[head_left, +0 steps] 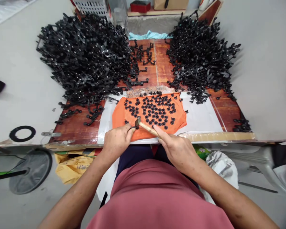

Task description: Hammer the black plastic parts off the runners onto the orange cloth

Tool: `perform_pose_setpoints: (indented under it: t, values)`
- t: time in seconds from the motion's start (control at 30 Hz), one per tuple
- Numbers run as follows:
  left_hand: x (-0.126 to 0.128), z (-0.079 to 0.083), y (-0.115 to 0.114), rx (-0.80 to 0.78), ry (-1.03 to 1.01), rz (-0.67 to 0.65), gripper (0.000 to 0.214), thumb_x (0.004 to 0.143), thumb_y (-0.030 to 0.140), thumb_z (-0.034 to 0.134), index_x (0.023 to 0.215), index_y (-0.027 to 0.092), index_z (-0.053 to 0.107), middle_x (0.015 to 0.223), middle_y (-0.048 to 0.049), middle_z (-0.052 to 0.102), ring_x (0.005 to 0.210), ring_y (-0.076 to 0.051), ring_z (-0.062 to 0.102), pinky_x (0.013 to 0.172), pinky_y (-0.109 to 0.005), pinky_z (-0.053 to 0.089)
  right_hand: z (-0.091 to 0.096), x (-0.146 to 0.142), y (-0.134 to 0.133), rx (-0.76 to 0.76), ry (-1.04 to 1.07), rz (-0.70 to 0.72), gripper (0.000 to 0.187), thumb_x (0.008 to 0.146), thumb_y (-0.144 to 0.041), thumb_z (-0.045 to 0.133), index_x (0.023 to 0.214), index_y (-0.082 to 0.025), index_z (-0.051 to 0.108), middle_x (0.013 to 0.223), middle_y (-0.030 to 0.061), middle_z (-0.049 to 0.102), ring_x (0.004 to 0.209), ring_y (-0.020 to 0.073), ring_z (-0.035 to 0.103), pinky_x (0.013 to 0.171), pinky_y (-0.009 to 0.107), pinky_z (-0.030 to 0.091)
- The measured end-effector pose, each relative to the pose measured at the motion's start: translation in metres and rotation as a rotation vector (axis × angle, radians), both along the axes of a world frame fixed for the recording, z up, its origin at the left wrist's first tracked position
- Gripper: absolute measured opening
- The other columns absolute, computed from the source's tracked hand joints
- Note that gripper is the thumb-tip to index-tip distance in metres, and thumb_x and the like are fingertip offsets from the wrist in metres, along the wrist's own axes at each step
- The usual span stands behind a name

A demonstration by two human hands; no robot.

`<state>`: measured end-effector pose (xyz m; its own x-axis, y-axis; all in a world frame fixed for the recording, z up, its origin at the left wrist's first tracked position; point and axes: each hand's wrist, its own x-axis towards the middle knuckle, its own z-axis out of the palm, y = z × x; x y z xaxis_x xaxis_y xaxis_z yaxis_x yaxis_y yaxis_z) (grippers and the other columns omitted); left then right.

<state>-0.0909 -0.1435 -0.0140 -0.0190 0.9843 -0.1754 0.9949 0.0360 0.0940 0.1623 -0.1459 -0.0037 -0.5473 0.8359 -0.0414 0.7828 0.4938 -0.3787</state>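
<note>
The hammer (143, 125), a small one with a wooden handle, lies across the near edge of the orange cloth (178, 119), between the two hands. In the head view, the right hand (175, 148) is closed around the handle, with the index finger stretched along it, probably to guide short, controlled taps. The head of the hammer is just in front of the left hand (116, 140), whose fingers are curled and pinched on a small black piece (132, 128); the piece is too small to tell more. Beyond both hands many small black caps (154, 109) are spread on the cloth, close enough to take one by one. Farther away, a big heap of black parts (85, 57) is on the left and another heap (200, 60) on the right. The board edge (216, 136) is directly under the wrists, so free room is only the narrow strip of cloth before the fingers.
</note>
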Motion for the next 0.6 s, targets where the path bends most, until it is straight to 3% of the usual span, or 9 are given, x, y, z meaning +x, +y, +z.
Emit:
perform_pose_setpoints:
  t: [0.13,0.27,0.33,0.47,0.6]
  values:
    - [0.0,-0.003,0.0,0.004,0.006,0.013,0.044,0.105,0.047,0.038,0.103,0.023,0.074,0.091,-0.0088,0.08,0.083,-0.026,0.074,0.062,-0.031,0.038,0.006,-0.001,-0.001,0.022,0.074,-0.032,0.055,0.108,-0.027,0.039,0.162,-0.025,0.037,0.094,0.0073,0.079,0.079,0.0214,0.074,0.073,0.03,0.055]
    - [0.0,-0.004,0.0,0.007,-0.03,0.017,0.041,0.104,0.045,0.04,0.108,0.024,0.074,0.097,-0.0095,0.08,0.085,-0.026,0.074,0.064,-0.03,0.041,-0.003,-0.006,-0.002,-0.015,-0.013,-0.01,0.052,0.107,-0.026,0.042,0.159,-0.025,0.045,0.097,0.0082,0.08,0.077,0.022,0.075,0.069,0.029,0.054]
    - [-0.004,-0.002,0.0,0.01,-0.117,0.039,0.041,0.102,0.045,0.04,0.105,0.023,0.074,0.096,-0.0092,0.079,0.085,-0.026,0.073,0.067,-0.03,0.042,-0.006,-0.005,0.0,-0.042,0.062,-0.006,0.053,0.107,-0.025,0.042,0.16,-0.025,0.043,0.101,0.0085,0.08,0.079,0.0213,0.075,0.073,0.03,0.055]
    - [-0.015,0.009,-0.003,0.057,-0.647,0.151,0.041,0.1,0.046,0.04,0.099,0.02,0.072,0.077,-0.0042,0.071,0.075,-0.02,0.066,0.069,-0.028,0.045,0.0,0.0,0.003,-0.112,0.407,-0.115,0.046,0.105,-0.03,0.047,0.15,-0.024,0.053,0.095,0.0046,0.078,0.078,0.0193,0.072,0.077,0.029,0.055]
    - [-0.014,0.016,-0.009,-0.012,-1.283,0.334,0.045,0.09,0.052,0.06,0.114,0.015,0.069,0.067,0.0018,0.062,0.055,-0.012,0.052,0.056,-0.023,0.042,0.005,-0.008,0.0,-0.225,0.628,-0.201,0.018,0.099,-0.031,0.057,0.109,-0.023,0.069,0.081,-0.0001,0.071,0.072,0.0171,0.066,0.068,0.026,0.052]
